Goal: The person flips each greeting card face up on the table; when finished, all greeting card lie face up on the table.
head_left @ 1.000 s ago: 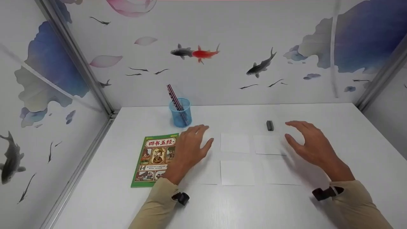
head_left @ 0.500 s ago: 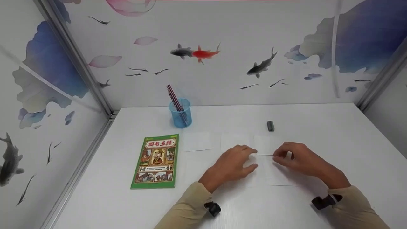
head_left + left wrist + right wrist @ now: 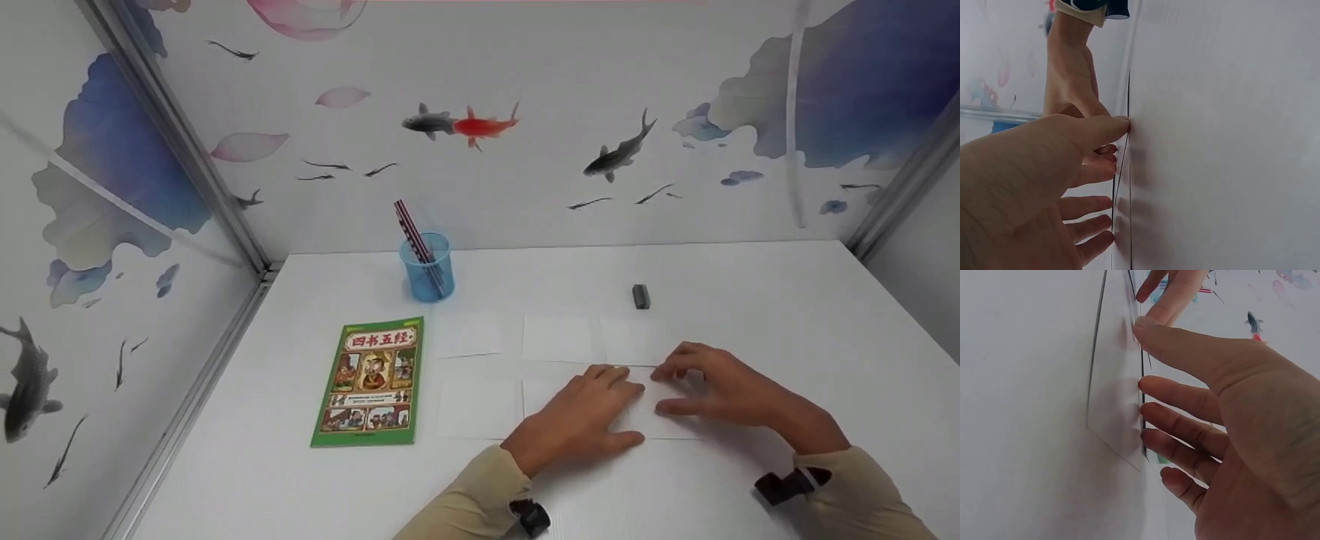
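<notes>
On the white card (image 3: 660, 420), seemingly flat, both hands' fingers (image 3: 679, 370).

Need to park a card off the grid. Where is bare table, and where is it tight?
Bare table runs right of the eraser to the right wall, and along the back between the blue cup and eraser. A narrow strip lies left of the green book. It is crowded at the white cards, where left hand and right hand press.
</notes>
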Action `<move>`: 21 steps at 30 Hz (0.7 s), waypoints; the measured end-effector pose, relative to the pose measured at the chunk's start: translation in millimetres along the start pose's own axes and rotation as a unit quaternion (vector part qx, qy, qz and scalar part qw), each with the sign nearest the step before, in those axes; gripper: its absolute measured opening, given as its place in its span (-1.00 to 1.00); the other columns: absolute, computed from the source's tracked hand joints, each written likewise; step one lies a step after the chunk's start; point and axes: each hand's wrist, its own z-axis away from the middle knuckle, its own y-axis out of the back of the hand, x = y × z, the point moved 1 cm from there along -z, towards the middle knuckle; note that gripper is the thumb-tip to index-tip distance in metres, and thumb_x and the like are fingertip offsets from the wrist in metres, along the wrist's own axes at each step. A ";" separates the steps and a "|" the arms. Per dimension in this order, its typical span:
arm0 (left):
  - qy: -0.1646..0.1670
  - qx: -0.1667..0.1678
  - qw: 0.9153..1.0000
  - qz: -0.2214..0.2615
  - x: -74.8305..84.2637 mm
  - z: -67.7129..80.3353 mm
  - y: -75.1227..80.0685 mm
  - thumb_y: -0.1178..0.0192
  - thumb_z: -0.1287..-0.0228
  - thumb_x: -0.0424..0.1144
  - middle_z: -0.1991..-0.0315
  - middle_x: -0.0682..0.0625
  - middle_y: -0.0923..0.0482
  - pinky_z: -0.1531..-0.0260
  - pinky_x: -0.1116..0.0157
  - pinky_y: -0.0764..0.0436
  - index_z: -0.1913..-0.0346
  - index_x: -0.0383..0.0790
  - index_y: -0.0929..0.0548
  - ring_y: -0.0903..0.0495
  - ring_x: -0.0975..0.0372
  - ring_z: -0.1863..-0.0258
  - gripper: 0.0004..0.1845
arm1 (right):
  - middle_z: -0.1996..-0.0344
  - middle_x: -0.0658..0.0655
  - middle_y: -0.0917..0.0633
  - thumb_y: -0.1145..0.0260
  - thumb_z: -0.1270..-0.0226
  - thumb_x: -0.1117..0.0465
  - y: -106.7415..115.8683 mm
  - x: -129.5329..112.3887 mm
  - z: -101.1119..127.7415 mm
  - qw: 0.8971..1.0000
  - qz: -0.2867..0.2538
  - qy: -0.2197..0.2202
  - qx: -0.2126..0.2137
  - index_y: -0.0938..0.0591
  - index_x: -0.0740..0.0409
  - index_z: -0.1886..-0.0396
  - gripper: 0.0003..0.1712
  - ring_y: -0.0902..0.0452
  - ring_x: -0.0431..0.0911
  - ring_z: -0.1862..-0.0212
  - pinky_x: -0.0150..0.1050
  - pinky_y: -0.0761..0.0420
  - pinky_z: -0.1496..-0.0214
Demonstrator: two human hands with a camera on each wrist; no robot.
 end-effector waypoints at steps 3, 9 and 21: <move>0.002 0.002 1.000 0.005 0.4 0.0 -0.3 -0.15 -0.60 0.27 -0.65 0.07 -0.34 -0.62 0.19 -0.39 -0.61 0.10 -0.41 -0.27 0.18 -0.67 -0.32 | 0.05 -0.15 -0.72 -0.64 -0.22 -0.28 2.0 0.5 1.7 1.000 0.004 -0.009 -0.008 -0.83 -0.21 -0.07 -0.50 -0.59 -0.17 -0.01 -0.18 -0.62 -0.06; -0.012 0.030 0.999 0.001 1.0 -0.5 -0.5 -0.21 -0.58 0.23 -0.53 0.11 -0.46 -0.55 0.23 -0.45 -0.57 0.09 -0.46 -0.37 0.21 -0.57 -0.36 | -0.09 -0.06 -0.68 -0.67 0.02 -0.47 4.8 -4.6 4.8 0.997 0.064 -0.030 -0.030 -0.74 -0.13 -0.18 -0.15 -0.53 -0.01 -0.18 0.14 -0.54 -0.22; -0.012 0.027 0.998 0.055 -1.9 -1.4 -0.5 -0.27 -0.56 0.20 -0.55 0.14 -0.43 -0.61 0.26 -0.37 -0.62 0.08 -0.40 -0.32 0.25 -0.59 -0.29 | -0.09 0.00 -0.63 -0.72 0.09 -0.44 5.0 -11.9 4.4 0.994 0.081 -0.058 -0.048 -0.63 -0.04 -0.12 -0.09 -0.48 0.02 -0.19 0.22 -0.46 -0.22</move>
